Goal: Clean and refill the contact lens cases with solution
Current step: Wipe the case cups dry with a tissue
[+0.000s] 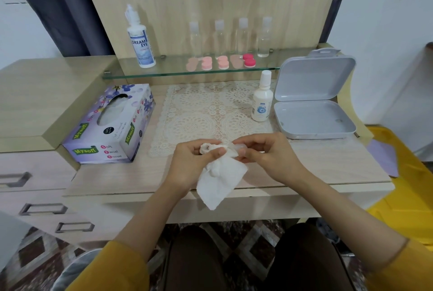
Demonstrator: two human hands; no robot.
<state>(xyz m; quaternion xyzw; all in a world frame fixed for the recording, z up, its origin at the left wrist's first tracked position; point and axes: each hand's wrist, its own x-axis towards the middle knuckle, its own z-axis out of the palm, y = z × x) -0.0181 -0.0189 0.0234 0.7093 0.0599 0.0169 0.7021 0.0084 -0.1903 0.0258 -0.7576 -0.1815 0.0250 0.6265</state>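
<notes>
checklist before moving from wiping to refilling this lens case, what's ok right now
1. Tissue in left hand grip: ok.
2. Lens case pinched by right hand: ok.
3. Case wells dry: cannot tell, tissue covers them.
4. Small solution bottle upright: ok.
5. Bottle cap off for pouring: not ok, cap on.
6. Hand free for bottle: not ok, both occupied.

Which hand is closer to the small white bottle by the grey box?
Right. The right hand is straight in front of the small white bottle; the left hand is farther, off to its left.
</notes>
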